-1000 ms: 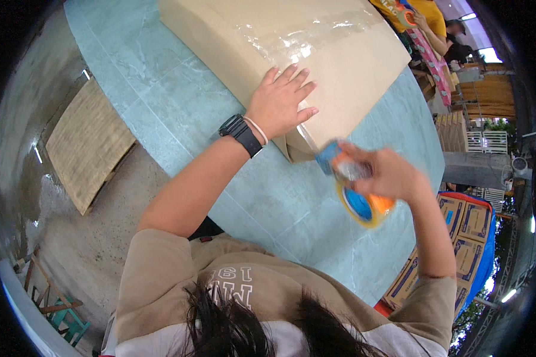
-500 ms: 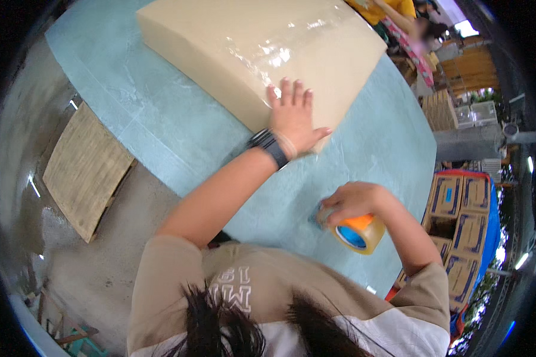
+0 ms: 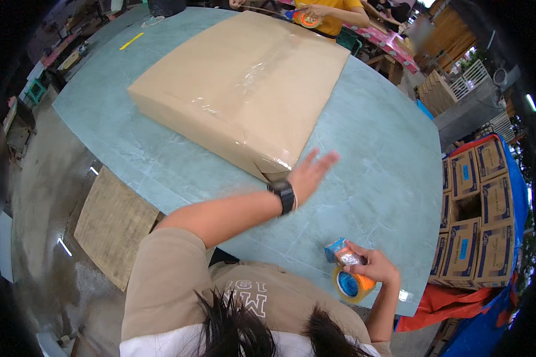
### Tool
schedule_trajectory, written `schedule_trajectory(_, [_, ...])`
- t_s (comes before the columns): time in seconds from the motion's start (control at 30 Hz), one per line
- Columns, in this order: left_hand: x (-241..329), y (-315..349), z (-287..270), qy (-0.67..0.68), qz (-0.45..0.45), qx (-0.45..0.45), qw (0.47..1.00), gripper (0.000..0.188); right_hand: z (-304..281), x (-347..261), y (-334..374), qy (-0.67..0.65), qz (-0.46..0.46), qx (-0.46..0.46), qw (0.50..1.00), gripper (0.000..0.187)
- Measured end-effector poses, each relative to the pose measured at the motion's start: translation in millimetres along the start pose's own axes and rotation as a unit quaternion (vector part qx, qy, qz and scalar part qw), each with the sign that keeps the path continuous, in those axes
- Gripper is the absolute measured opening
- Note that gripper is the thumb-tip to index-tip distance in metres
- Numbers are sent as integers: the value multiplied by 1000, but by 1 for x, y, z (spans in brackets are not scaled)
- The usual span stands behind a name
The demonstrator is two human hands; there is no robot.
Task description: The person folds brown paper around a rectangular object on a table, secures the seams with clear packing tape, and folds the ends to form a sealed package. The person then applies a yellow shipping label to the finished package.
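A large flat parcel wrapped in brown paper [image 3: 220, 77] lies on the blue-green table [image 3: 375, 131], a band of shiny clear tape running across its top and down the near corner. My left hand [image 3: 308, 178], a black watch on its wrist, is just beside that near right corner. Its fingers are stretched out and somewhat blurred, with nothing in them; whether it touches the parcel I cannot tell. Low on the right, close to the table's near edge, my right hand [image 3: 372, 266] grips a tape dispenser [image 3: 352, 279] with an orange body and a roll of clear tape on a blue core.
Across the table a person in a yellow shirt [image 3: 339, 15] holds another tape dispenser [image 3: 307, 19]. A yellow strip [image 3: 131, 41] lies at the far left. Stacked cartons [image 3: 476, 202] stand to the right near red and blue sheeting. A wooden board [image 3: 114, 226] is beside the table at left.
My left hand has come off the parcel's top to beside its near right corner. My right hand, still gripping the tape dispenser, is lower and nearer the table edge. The view has shifted.
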State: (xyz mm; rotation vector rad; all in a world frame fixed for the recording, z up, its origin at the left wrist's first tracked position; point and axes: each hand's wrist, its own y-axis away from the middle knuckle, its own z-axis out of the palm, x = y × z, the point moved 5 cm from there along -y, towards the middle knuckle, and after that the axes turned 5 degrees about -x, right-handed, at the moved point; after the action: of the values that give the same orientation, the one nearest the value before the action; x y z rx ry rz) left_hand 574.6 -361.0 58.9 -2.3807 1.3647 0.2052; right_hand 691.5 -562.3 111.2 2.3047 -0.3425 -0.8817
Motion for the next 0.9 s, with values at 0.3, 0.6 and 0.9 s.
schedule_trajectory(0.3, [-10,50,47,-73,79,-29,994,61,25,-21,-32,-86,-86,-51,991,68])
schedule_trajectory(0.6, [-74,132,47,20,95,-68,993,59,24,1,-32,-85,-43,-57,994,71])
schedule_trajectory(0.9, [-82,58,11,127,-195,175,956,61,21,-40,-47,-60,-128,-40,989,70])
